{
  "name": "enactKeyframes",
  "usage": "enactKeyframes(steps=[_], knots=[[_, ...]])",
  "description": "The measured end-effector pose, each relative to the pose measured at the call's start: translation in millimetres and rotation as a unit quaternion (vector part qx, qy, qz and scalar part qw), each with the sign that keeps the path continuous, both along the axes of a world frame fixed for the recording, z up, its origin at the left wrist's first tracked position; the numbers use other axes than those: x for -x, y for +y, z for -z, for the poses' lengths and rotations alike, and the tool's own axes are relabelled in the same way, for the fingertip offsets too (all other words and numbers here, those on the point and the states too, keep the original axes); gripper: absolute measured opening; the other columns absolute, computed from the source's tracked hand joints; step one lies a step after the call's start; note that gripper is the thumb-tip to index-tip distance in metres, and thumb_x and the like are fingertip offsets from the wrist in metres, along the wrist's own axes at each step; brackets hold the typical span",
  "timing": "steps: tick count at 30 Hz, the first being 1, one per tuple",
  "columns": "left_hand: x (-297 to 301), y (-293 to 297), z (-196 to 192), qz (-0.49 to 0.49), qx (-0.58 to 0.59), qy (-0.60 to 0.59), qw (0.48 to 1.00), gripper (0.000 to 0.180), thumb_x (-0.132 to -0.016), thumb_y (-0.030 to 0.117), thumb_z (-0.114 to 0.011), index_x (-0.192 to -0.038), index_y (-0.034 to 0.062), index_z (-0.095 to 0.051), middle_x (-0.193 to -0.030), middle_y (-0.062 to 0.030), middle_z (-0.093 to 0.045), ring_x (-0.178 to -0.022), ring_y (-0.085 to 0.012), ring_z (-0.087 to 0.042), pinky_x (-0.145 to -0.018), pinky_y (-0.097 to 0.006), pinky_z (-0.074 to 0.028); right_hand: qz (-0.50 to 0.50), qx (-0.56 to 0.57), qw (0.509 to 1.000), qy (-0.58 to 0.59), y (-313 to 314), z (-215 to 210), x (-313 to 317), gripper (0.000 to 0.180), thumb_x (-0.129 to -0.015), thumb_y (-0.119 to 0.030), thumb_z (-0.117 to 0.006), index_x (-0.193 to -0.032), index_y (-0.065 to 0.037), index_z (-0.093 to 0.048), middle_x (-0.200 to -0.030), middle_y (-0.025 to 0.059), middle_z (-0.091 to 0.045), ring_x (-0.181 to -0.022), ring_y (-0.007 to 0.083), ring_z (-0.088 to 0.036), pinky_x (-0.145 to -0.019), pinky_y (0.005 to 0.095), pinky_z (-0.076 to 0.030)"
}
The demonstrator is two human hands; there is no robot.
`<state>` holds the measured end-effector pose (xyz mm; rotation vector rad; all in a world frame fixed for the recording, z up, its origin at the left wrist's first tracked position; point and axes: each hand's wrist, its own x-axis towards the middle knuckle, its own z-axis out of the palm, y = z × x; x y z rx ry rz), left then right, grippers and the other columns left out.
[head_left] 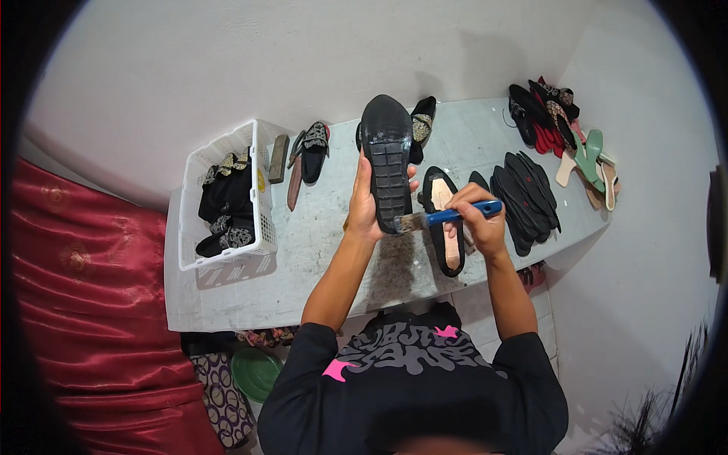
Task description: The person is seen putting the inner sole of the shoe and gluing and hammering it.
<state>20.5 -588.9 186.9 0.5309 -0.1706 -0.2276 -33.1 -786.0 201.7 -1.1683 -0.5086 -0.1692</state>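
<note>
While the left hand [364, 206] holds a black sole [388, 159] up above the table [303, 250], thumb along one edge and fingertips curled around the other, the right hand [479, 226] is closed around the blue handle of a brush [449, 216]. The pale, clogged bristles meet the sole's lower end. Toe upward, the sole shows a smooth, glossy front and rows of recessed rectangles below; whether it is loose or joined to a shoe, I cannot tell from this angle.

Behind it, a black shoe with a patterned gold front [422, 125] is partly blocked from sight. Under the right hand lies an upturned shoe [452, 254] with a pale bottom, its middle covered by the fingers. Just beside it, black soles [523, 201] lie overlapping, a few bearing small red marks. Farther off at the right are a heap of dark and red shoes [547, 114] and a green shoe-shaped piece [590, 155] among beige ones.

To the left stand a single black shoe [312, 154], a brown elongated tool [294, 183], a dark block [278, 159] and a white basket [264, 227] of ornamented shoes. Beyond hangs a red curtain [98, 303]. Across the person's dark shirt [425, 390] runs swirling grey print like stylised lettering, with pink shapes
</note>
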Motion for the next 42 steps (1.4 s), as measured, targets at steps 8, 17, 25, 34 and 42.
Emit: enactKeyframes(steps=[8, 17, 25, 34, 42], knots=[[1.1, 0.1, 8.6, -0.027, -0.017, 0.038, 0.999, 0.058, -0.096, 0.054, -0.039, -0.121, 0.0035, -0.052, -0.101, -0.0175, -0.064, -0.087, -0.0256, -0.068, -0.073, -0.034, -0.060, 0.032, -0.088, 0.995, -0.027, -2.5, -2.1, -1.4, 0.013, -0.091, -0.003, -0.052, -0.085, 0.007, -0.058, -0.085, 0.0159, -0.057, -0.061, 0.0197, -0.063, -0.051, 0.0278, -0.055], [-2.3, 25.1, 20.5, -0.009, 0.063, 0.050, 0.997, 0.057, -0.095, 0.055, -0.041, -0.120, 0.0055, -0.054, -0.105, -0.0174, -0.064, -0.092, -0.0289, -0.067, -0.075, -0.038, -0.060, 0.056, 0.020, 0.998, 0.016, 6.3, 9.2, -14.8, 0.012, -0.090, -0.002, -0.053, -0.083, 0.006, -0.058, -0.084, 0.0140, -0.057, -0.062, 0.0185, -0.063, -0.050, 0.0267, -0.053], [0.7, 46.9, 26.0, -0.005, 0.068, 0.048, 0.997, 0.058, -0.094, 0.056, -0.042, -0.120, 0.0055, -0.053, -0.106, -0.0170, -0.062, -0.092, -0.0286, -0.067, -0.068, -0.035, -0.061, -0.046, 0.020, 0.999, 0.012, 29.7, 8.4, -19.1, 0.012, -0.090, -0.003, -0.054, -0.084, 0.006, -0.058, -0.083, 0.0145, -0.058, -0.058, 0.0174, -0.062, -0.047, 0.0261, -0.052], [5.2, 90.0, 36.0, -0.069, 0.063, 0.041, 0.995, 0.057, -0.094, 0.055, -0.043, -0.123, 0.0063, -0.051, -0.106, -0.0160, -0.062, -0.094, -0.0270, -0.066, -0.073, -0.031, -0.059, -0.023, -0.088, 0.996, 0.007, 61.4, 8.7, -36.7, 0.016, -0.092, -0.006, -0.049, -0.083, 0.005, -0.056, -0.083, 0.0152, -0.055, -0.057, 0.0198, -0.061, -0.045, 0.0282, -0.053], [-0.8, 108.0, 36.8, -0.178, 0.037, 0.062, 0.981, 0.057, -0.095, 0.053, -0.044, -0.124, 0.0053, -0.050, -0.109, -0.0164, -0.062, -0.097, -0.0261, -0.064, -0.079, -0.033, -0.058, 0.032, -0.045, 0.992, 0.116, 112.0, 30.6, -62.4, 0.016, -0.091, -0.010, -0.052, -0.081, 0.002, -0.054, -0.074, 0.0118, -0.056, -0.048, 0.0171, -0.057, -0.039, 0.0260, -0.046]])
